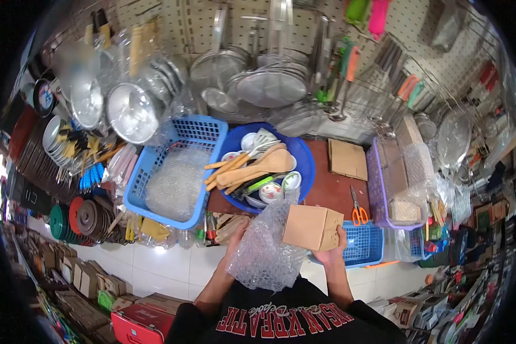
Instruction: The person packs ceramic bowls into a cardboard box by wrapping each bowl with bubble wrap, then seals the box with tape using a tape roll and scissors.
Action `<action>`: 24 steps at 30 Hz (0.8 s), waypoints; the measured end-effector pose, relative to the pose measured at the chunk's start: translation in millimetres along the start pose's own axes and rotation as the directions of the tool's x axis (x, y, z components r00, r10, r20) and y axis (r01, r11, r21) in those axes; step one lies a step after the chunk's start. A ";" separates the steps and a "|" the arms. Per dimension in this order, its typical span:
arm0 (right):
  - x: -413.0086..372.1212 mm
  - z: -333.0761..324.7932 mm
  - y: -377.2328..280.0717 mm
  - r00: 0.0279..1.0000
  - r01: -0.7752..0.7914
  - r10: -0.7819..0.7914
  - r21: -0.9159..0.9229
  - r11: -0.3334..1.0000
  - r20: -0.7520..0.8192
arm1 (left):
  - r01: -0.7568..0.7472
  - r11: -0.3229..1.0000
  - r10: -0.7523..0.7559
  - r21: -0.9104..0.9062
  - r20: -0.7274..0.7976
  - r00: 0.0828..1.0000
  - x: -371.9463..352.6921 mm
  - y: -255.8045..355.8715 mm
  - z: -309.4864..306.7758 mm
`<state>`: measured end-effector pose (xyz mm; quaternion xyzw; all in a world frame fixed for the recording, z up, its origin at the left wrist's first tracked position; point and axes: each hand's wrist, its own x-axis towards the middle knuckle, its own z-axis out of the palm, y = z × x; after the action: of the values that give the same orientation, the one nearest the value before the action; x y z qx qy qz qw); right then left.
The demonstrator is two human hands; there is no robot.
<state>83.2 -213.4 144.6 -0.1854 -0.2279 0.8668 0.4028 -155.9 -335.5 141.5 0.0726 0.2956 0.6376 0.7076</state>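
Note:
In front of my chest, my right hand (332, 250) grips a small closed cardboard box (309, 226) from below and from its right side. My left hand (237, 238) has its fingers on the left edge of a sheet of bubble wrap (268, 252), which hangs down and partly covers the fingers. The wrap's right side touches the box. Just beyond, a round blue basin (308, 166) holds wooden spatulas (266, 163), a slotted turner (264, 140) and several small patterned bowls (270, 192).
A blue basket (136, 189) with bubble wrap stands left of the basin. Orange-handled scissors (359, 212) and flat cardboard (347, 159) lie on the reddish table (328, 192). A purple basket (377, 189) and a lower blue basket (364, 245) are at right. Strainers (271, 87) hang behind.

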 end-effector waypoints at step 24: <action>112.9 -103.2 -231.6 0.997 0.078 -0.027 -0.793 0.605 0.078 | 0.063 0.463 -0.022 0.884 -0.060 0.998 148.5 -175.0 34.7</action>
<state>209.0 32.6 169.8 -0.3129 -0.6056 0.6686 0.2972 14.0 -216.4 37.4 0.4082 0.5986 0.3761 0.5776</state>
